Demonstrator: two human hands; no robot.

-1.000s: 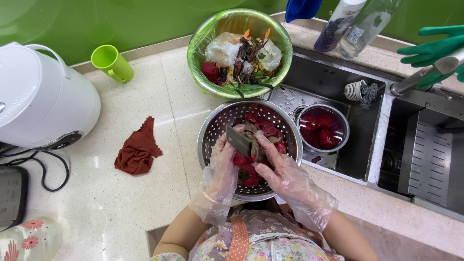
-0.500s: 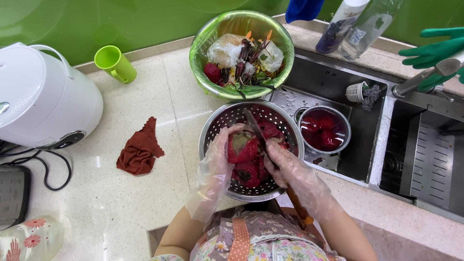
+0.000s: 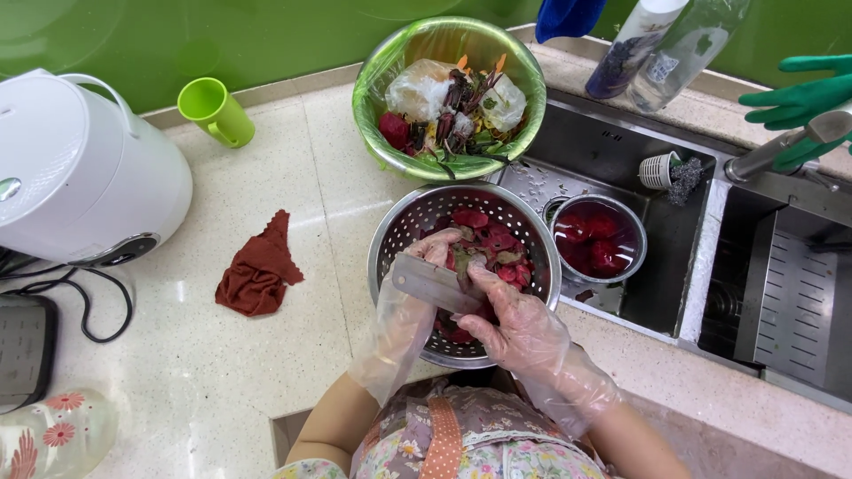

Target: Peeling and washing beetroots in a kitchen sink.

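Note:
Both my hands wear clear plastic gloves over a metal colander (image 3: pixel 390 239) holding several red beet pieces (image 3: pixel 484 232) and peels. My right hand (image 3: pixel 515 324) grips a knife (image 3: pixel 430 281) whose flat blade points left across the colander. My left hand (image 3: pixel 424 262) is behind the blade, fingers curled on a red beet piece that the blade partly hides.
A green-lined bowl of vegetable scraps (image 3: pixel 448 98) stands behind the colander. A small steel bowl of peeled beets (image 3: pixel 596 239) sits in the sink (image 3: pixel 621 160). On the counter: a red cloth (image 3: pixel 259 270), green cup (image 3: pixel 213 111), white cooker (image 3: pixel 75 173) with cable. Green gloves (image 3: pixel 799 98) hang by the tap.
The knife has swung from pointing away from me to lying flat across the colander. My left hand has moved in behind the blade, covering the beet it held up before.

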